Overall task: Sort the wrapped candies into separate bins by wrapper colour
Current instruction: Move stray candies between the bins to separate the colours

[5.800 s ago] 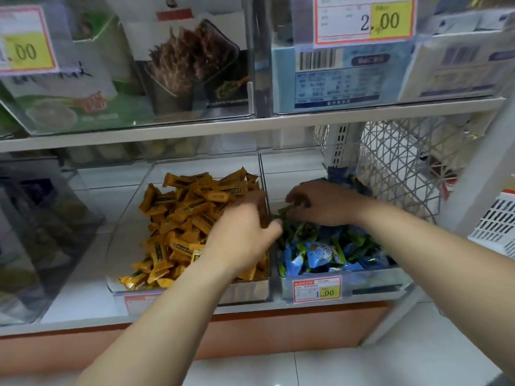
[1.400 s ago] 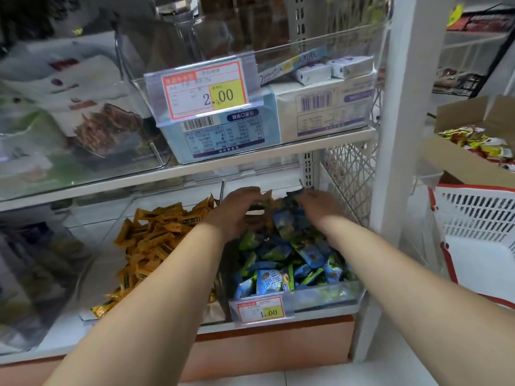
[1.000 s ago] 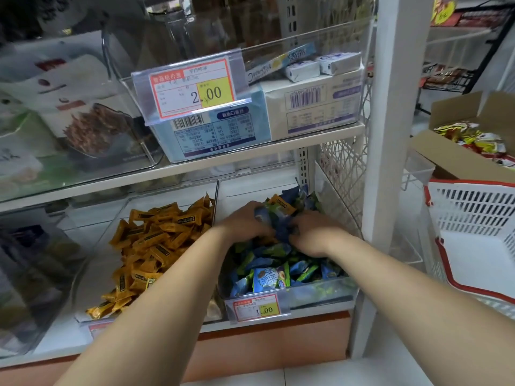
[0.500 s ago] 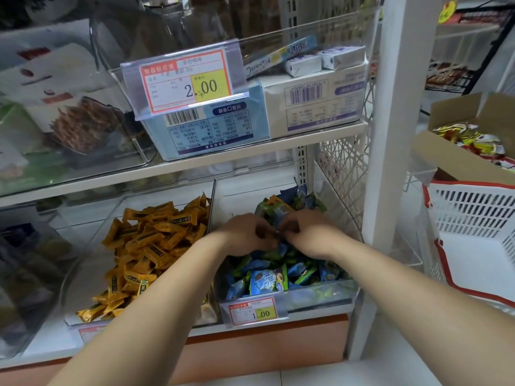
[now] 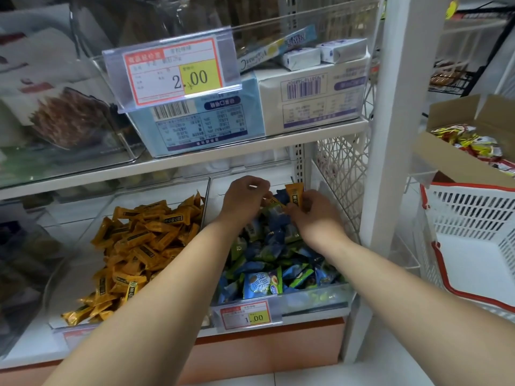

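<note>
Candy in an orange wrapper [image 5: 294, 194] stands upright at the far end of the right bin [image 5: 320, 300], its lower end pinched in the grip of the right hand [image 5: 316, 218]. Just left of it the left hand [image 5: 243, 200] hovers over the same bin with fingers curled; orange wrapper shows at its fingertips, but whether that grip holds it cannot be told. Beneath both hands the bin is heaped with blue and green candies [image 5: 276, 263]. Beside it on the left, the left bin [image 5: 69, 274] holds a pile of orange candies [image 5: 145, 238]. Both bins are clear plastic and sit on a white lower shelf [image 5: 33, 344], with a 1.00 price tag [image 5: 246, 316] on the right bin's front. An orange-brown plinth [image 5: 264, 348] runs under the shelf, above white floor tiles [image 5: 320, 376]. On the upper shelf [image 5: 195, 160] a clear tray [image 5: 348, 23] carries a light blue box [image 5: 200, 126], a white box [image 5: 312, 101] and a 2.00 price tag [image 5: 175, 75]. Right of a white post [image 5: 398, 135] stand a white basket with a red rim [image 5: 473, 215] and an open cardboard box [image 5: 446, 112] of red and yellow packets.
</note>
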`<state>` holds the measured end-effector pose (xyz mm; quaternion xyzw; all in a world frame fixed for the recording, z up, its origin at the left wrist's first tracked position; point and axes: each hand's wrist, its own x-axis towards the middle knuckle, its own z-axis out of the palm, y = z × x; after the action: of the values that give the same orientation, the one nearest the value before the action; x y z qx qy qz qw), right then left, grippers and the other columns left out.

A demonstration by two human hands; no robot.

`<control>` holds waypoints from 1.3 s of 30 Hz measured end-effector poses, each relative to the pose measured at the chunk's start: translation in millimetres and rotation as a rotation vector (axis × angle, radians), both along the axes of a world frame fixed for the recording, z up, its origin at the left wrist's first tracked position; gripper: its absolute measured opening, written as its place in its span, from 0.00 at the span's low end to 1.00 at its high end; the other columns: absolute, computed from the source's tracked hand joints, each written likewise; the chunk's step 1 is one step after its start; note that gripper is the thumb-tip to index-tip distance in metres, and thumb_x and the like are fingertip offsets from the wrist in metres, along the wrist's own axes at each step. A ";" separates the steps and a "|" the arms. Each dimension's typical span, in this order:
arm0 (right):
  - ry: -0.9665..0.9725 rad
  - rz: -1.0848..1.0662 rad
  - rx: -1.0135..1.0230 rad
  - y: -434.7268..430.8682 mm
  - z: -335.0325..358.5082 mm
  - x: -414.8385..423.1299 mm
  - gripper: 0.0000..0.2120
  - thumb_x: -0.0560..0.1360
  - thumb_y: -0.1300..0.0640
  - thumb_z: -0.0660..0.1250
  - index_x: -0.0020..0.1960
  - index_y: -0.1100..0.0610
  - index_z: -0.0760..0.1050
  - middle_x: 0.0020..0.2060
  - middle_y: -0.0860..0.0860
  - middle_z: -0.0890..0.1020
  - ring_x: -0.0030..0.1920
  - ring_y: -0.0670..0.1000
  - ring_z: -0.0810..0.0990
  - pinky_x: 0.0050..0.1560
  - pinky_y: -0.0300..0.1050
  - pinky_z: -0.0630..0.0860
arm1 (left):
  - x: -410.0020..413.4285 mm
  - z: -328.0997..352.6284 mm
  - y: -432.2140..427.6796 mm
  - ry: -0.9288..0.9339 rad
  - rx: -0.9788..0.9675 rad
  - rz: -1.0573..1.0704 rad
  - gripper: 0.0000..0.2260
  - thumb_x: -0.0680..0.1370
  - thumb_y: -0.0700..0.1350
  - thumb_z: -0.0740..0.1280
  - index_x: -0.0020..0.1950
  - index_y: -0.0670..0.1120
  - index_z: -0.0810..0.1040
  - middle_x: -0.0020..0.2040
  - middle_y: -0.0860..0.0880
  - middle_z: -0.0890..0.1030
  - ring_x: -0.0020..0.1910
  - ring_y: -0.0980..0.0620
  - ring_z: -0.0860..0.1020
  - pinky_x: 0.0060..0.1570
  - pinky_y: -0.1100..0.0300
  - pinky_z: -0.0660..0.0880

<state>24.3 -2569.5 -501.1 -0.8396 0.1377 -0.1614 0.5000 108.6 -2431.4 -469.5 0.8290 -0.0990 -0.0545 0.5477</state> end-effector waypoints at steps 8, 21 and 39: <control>0.201 0.012 0.013 -6.5 -8.9 2.2 0.08 0.82 0.56 0.58 0.51 0.57 0.76 0.38 0.51 0.77 0.38 0.53 0.76 0.29 0.42 0.62 | 35.4 -27.7 -26.6 -0.105 0.558 -0.031 0.19 0.75 0.54 0.73 0.63 0.48 0.78 0.62 0.47 0.78 0.59 0.48 0.76 0.53 0.58 0.71; 0.041 0.052 0.047 3.1 1.8 -12.2 0.06 0.78 0.62 0.65 0.47 0.52 0.76 0.41 0.51 0.81 0.41 0.51 0.79 0.38 0.42 0.74 | 9.1 -9.3 10.8 -0.281 0.551 -0.087 0.07 0.78 0.38 0.68 0.52 0.50 0.79 0.49 0.50 0.78 0.43 0.56 0.76 0.41 0.64 0.72; 0.053 0.024 0.155 4.6 -4.0 -26.6 0.08 0.77 0.58 0.68 0.54 0.50 0.73 0.45 0.46 0.80 0.46 0.50 0.78 0.36 0.35 0.68 | -5.6 -16.3 3.1 -0.162 0.709 -0.106 0.09 0.76 0.57 0.71 0.48 0.54 0.76 0.52 0.51 0.80 0.53 0.50 0.78 0.54 0.53 0.76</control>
<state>-2.3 -2564.9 -505.1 -0.8041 0.1530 -0.1220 0.5613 103.0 -2428.3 -485.8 0.9627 -0.1596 -0.0479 0.2131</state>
